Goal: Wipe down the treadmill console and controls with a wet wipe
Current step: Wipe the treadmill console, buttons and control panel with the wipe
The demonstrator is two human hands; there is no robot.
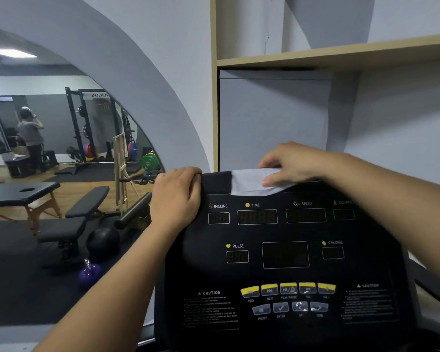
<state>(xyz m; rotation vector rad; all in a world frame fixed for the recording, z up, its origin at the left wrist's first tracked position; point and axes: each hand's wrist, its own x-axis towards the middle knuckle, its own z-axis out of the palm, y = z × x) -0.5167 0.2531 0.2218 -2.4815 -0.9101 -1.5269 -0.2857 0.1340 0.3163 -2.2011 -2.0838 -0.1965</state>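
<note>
Grips with the left grip (174,196) the upper left corner of the treadmill console (285,275), at about 10 o'clock on its face, fingers curled over the top edge and nothing else in hold. Pinches with the right grip (294,165) the wet wipe (249,182) at 12 o'clock on the same edge: thumb pressed flat on the white sheet, other fingers bent closed above it and partly hidden behind the edge. Has the wipe draped over this edge, touching the black panel just above the TIME label (255,205) and spread toward 9 o'clock from the thumb. Covers with the right forearm (391,199) the console from 1 to 3 o'clock, and so cuts off the end of the DISTANCE label (344,202). Crosses with the left forearm (127,275) the left border toward 8 o'clock. Shows dark display windows in the middle, then at 6 o'clock a row of yellow buttons (288,289) with grey buttons (290,308) under it, both well apart from the wipe. Behind the console, from 12 to 2 o'clock, only a grey wall with a wooden shelf (341,57). At 9 o'clock, on the dark floor mat, a weight bench (79,214), a black kettlebell (103,240) and a purple kettlebell (89,274) near it. At 10 o'clock, an arched mirror (61,85) reflecting a rack (74,128), coloured plates (150,161) and a person (31,138).
</note>
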